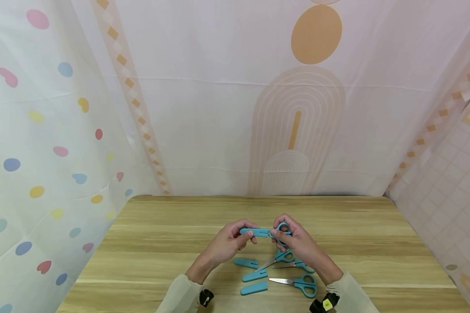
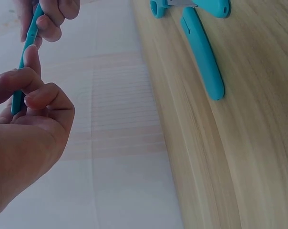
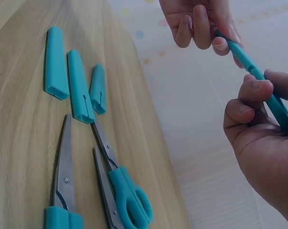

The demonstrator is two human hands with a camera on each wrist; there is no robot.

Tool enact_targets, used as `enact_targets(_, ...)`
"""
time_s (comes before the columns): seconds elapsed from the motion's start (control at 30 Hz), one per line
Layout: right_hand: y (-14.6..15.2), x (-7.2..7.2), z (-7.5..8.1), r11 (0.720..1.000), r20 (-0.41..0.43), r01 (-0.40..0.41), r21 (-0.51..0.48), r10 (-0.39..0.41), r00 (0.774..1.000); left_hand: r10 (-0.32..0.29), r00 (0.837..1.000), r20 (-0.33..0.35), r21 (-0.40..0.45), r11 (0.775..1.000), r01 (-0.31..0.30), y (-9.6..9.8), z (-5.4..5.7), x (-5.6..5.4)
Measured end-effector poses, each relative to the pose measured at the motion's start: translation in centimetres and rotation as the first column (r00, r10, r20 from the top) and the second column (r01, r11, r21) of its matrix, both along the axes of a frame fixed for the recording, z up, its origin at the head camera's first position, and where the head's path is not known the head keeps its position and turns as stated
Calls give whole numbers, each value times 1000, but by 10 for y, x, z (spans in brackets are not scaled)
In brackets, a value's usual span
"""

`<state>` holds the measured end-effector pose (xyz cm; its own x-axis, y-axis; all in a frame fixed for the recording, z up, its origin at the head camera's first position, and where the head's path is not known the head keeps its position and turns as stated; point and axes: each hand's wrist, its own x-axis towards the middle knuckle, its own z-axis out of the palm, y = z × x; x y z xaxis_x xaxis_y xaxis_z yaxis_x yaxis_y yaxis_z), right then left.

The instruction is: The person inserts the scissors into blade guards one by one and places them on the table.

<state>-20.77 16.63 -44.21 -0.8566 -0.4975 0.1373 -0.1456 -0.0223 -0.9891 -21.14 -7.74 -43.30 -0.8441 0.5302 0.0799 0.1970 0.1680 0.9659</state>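
Above the table, my left hand (image 1: 226,241) pinches a turquoise scissors cover (image 1: 260,232) between thumb and fingers. My right hand (image 1: 302,244) grips the turquoise handles of a pair of scissors (image 3: 280,111). The cover sits over the blades, in line with the handles, and the blades are hidden. Below the hands lie three loose covers, an upper one (image 1: 245,262), a middle one (image 1: 254,276) and a lower one (image 1: 253,288). To their right lie three bare-bladed scissors: one nearest me (image 1: 299,282), one behind (image 1: 285,255) and one partly under the right hand (image 1: 303,264).
The wood-grain table (image 1: 152,243) ends at a straight far edge. A patterned cloth (image 1: 203,130) hangs behind it, with a dotted cloth (image 1: 74,195) on the left and a checked one (image 1: 446,174) on the right. Black straps with cameras (image 1: 206,298) sit on both wrists.
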Motion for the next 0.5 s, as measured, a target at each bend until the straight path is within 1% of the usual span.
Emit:
enact_targets(0.27,-1,3,-4,1000,7,31,-2,-31,999,-9,1000,22,42,999,8,3,-4,2)
enact_targets(0.37,-2,3,-5,1000,-8,30,-2,-30,1000,1,1000,22,37,999,-1,4,-4,2)
enact_targets(0.5,-4,5,-6,1000,-27,27,1,-27,999,-3,999,36,31,1000,2,3,-4,4)
